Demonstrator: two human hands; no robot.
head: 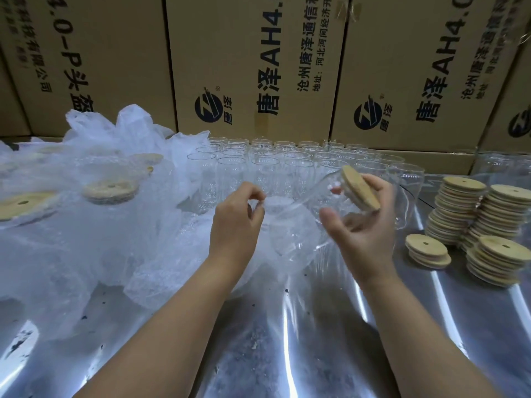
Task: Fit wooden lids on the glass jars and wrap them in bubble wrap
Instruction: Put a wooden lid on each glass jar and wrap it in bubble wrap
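Note:
My right hand (363, 222) grips a glass jar (324, 193) lying on its side, with a round wooden lid (360, 188) on its mouth toward the right. The jar's base points left toward my left hand (237, 218), which pinches the edge of a bubble wrap sheet (275, 242) at the jar's base. That sheet spreads under the jar onto the metal table (287, 340). Several open glass jars (258, 165) stand in rows behind my hands.
Stacks of wooden lids (485, 225) stand at the right, with a low stack (426, 249) nearer me. Wrapped, lidded jars (109, 191) lie in heaped bubble wrap at the left. Cardboard boxes (258, 67) wall off the back of the table.

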